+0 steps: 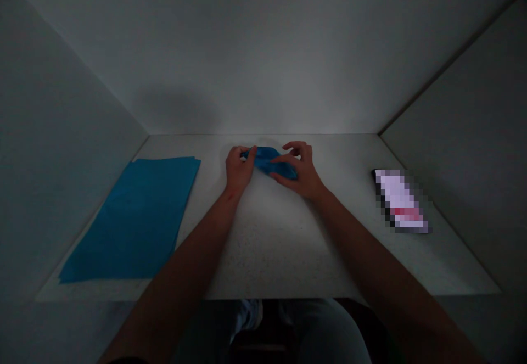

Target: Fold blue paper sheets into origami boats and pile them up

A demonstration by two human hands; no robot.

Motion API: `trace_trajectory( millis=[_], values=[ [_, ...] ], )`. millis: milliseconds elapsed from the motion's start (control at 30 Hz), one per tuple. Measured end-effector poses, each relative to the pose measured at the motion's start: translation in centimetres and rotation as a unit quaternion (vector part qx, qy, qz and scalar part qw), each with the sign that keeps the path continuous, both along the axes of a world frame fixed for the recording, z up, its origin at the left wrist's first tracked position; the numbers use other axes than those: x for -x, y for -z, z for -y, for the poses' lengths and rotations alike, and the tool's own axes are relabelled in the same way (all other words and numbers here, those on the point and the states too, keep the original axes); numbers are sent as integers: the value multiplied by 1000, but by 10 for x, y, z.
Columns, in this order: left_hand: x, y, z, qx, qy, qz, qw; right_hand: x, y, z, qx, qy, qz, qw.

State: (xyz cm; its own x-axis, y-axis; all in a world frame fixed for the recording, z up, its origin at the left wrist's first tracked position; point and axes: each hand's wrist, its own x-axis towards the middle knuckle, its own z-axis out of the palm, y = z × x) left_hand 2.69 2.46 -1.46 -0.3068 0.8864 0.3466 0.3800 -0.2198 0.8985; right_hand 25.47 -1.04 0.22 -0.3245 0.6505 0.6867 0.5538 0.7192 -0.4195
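A small folded piece of blue paper (265,154) is between my hands near the back of the white table; it looks bent and slightly blurred, and its exact shape is hard to make out. My left hand (239,167) grips its left end, thumb on the near side and fingers curled behind. At the right end, the thumb and index finger of my right hand (302,171) are on the paper, loosely bent around it, while the other fingers curl above. Part of the paper is hidden behind the right fingers.
Blue paper sheets (140,218) lie in a flat stack on the left of the table (272,254). On the right is a phone (401,199) with its screen blurred out. Walls (263,51) enclose the table at the back and both sides. My legs show below the front edge.
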Motion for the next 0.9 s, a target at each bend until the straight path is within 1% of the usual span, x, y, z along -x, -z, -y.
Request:
trace_trajectory(
  millis=[67, 133, 233, 367, 500, 600, 733, 833, 900],
  values=[
    [-1, -1, 1, -1, 20, 15, 1000, -3, 3, -6, 19, 46, -50, 997],
    [-4, -3, 1, -4, 46, 42, 998, -6, 5, -12, 38, 66, -93, 993],
    [-7, -7, 2, -21, 73, 101, 992, -9, 8, -17, 75, 66, -128, 987],
    [-7, -10, 1, -36, 77, 162, 983, -10, 11, -19, 117, 67, -134, 982],
    [-5, -8, -3, -53, 53, 206, 976, -11, 15, -22, 126, 62, -120, 983],
    [-3, -5, -7, -57, 24, 218, 974, -12, 17, -24, 139, 49, -111, 983],
    [-1, -4, -10, -60, -14, 231, 971, -11, 16, -24, 140, 37, -103, 984],
    [0, -3, -11, -52, -26, 235, 970, -10, 14, -23, 142, 34, -90, 985],
    [-1, -3, -11, -51, -22, 234, 971, -11, 13, -22, 139, 38, -86, 986]
  ],
)
